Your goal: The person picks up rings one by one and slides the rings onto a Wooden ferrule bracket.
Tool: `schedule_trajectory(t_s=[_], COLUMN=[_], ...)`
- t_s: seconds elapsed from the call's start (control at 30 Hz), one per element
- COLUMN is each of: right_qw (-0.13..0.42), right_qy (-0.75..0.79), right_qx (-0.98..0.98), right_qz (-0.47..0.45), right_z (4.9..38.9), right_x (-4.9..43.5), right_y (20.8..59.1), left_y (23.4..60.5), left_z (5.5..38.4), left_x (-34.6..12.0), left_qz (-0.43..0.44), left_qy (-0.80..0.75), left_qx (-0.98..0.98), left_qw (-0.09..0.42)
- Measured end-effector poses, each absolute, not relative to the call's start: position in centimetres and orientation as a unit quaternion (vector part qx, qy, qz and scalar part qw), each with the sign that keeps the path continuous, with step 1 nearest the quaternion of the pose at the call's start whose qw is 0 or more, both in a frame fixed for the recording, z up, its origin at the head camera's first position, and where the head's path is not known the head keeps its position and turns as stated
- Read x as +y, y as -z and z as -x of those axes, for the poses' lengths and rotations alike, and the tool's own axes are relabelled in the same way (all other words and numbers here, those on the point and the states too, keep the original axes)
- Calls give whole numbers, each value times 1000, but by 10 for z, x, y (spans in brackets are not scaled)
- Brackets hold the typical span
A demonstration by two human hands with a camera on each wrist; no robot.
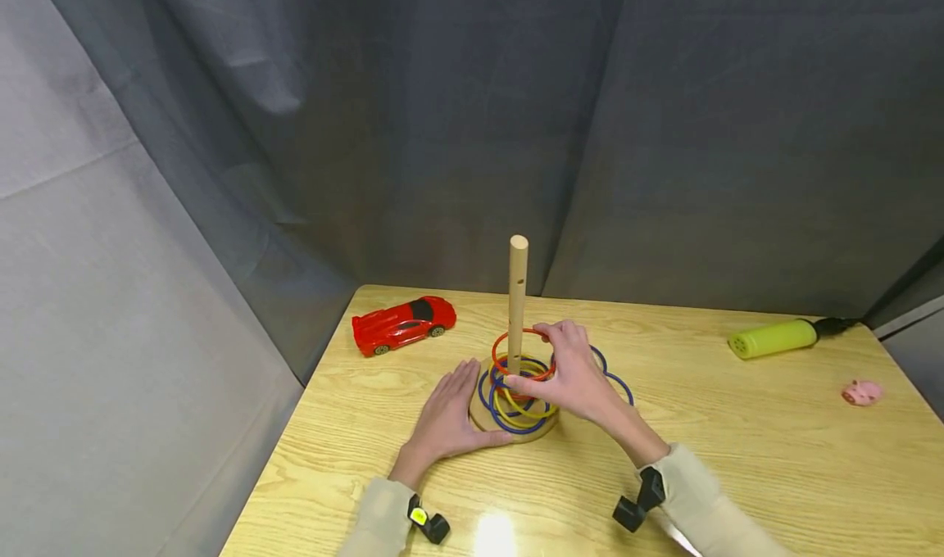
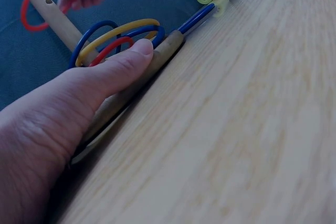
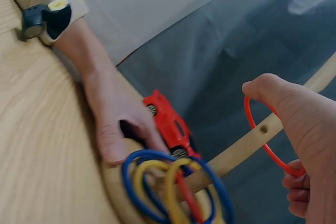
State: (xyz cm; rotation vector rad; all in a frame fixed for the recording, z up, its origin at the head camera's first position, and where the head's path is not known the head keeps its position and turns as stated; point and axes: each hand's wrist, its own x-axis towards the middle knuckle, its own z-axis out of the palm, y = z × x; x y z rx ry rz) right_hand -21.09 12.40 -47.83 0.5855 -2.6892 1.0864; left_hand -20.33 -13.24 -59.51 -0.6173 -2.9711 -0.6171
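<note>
A wooden peg [image 1: 517, 303] with small holes stands upright on a round wooden base [image 1: 483, 419]. My left hand [image 1: 447, 418] grips the base's left side, its thumb along the near edge. With thumb and fingers, my right hand [image 1: 578, 377] holds a red ring [image 3: 249, 115] by its rim. That ring encircles the peg above the pile, tilted in the right wrist view. Around the foot of the peg lie several loose rings, among them a blue ring [image 3: 125, 174], a yellow ring [image 3: 170, 192] and another red ring [image 2: 113, 46], overlapping unevenly.
More blue rings [image 1: 625, 387] lie right of the base, partly behind my right hand. A red toy car [image 1: 404, 325] sits at the back left. Toward the right are a yellow-green cylinder [image 1: 774, 339] with a black end and a pink pig figure [image 1: 861, 391]. Grey curtains border the table.
</note>
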Motion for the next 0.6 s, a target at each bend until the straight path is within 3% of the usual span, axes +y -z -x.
schedule_trajectory(t_s=[0.6], right_qw=[123], right_qy=[-337], right_qx=[-915], right_qz=[-183], right_z=[207], right_x=[120], right_y=[542], left_y=[592], left_z=[202], left_x=[-132], left_qz=[206], left_qy=[192], left_qx=[-959], left_qw=[24])
